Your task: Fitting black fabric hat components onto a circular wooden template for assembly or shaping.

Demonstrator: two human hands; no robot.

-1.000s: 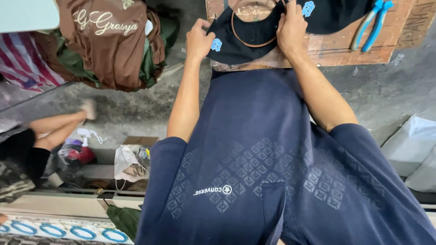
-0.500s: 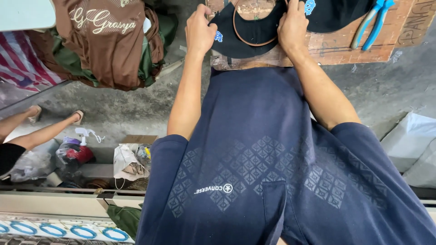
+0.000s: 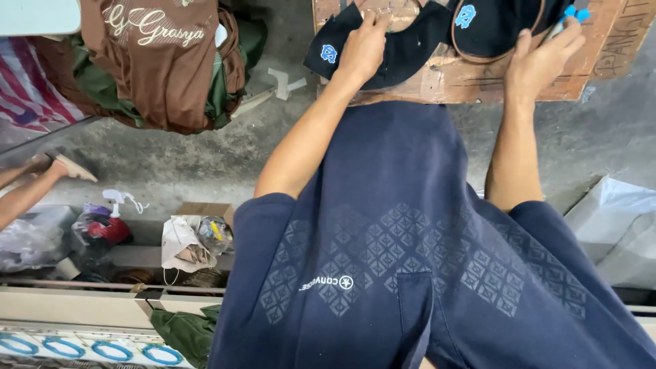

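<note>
Bg: grey concrete floor (image 3: 205,157), wooden board (image 3: 478,85) at top of view. Pile of clothes top-left w/ brown garment (image 3: 160,61) on top. Spray bottle (image 3: 113,201) + clutter low left, white bag (image 3: 615,225) right. Another person's sandalled foot (image 3: 61,167) at left edge, well apart from the work.

Work item: dark garment (image 3: 410,48) w/ light-blue patches, lying on the board, partly spread. Top edge runs out of frame.

Step, my read: spreading/positioning the fabric flat on the board. Not flat yet, since the left part is bunched and angled.

Next move calls for, imo: even pull from both sides to take out the fold, keeping the cloth square on the board.

Pose: both arms out straight ahead, elbows nearly locked.
- Left hand (image 3: 362,44): palm down on the garment's left part, fingers curled narrow at the fabric edge. Looks like a pinch, can't confirm.
- Right hand (image 3: 543,58): fingers spread wide, tips at the garment's right edge, palm over the board. Pressing, not gripping. Blue-handled tool (image 3: 570,12) just beside the fingertips, can't tell if touching.
</note>
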